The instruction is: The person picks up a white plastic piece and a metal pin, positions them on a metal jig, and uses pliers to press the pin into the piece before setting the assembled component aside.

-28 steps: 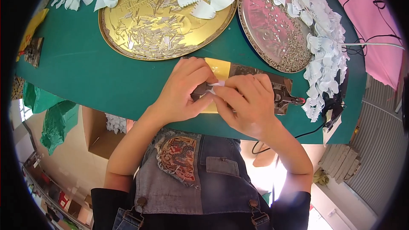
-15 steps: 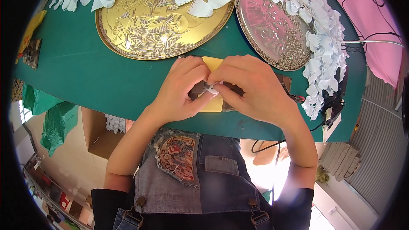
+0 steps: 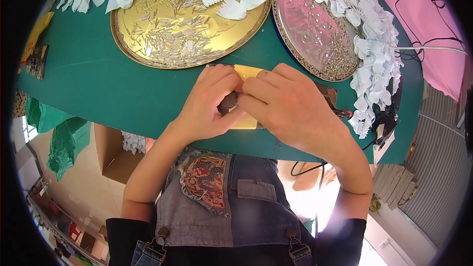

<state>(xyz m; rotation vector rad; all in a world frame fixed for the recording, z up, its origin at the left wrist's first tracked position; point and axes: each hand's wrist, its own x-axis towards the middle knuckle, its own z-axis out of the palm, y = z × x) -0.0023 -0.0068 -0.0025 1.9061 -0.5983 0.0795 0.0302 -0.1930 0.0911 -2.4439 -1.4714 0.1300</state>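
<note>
Hands closed in | left hand point(image 3: 209, 106), right hand point(image 3: 286, 106) pinching yellow card point(image 3: 248, 72) (mostly hidden)

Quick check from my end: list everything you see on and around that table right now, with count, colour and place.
Round gold metal tray: one, far left, strewn with small silver sticks.
Round pink metal tray: one, far right, holding tiny beads.
White paper petals: many, along far edge and right side.
Green table cover: one.
Yellow card: one, under hands.
Pink cloth: one, far right.
Cardboard box: one, below table, left.
Left hand, right hand: together over card, pinching something small.
</note>
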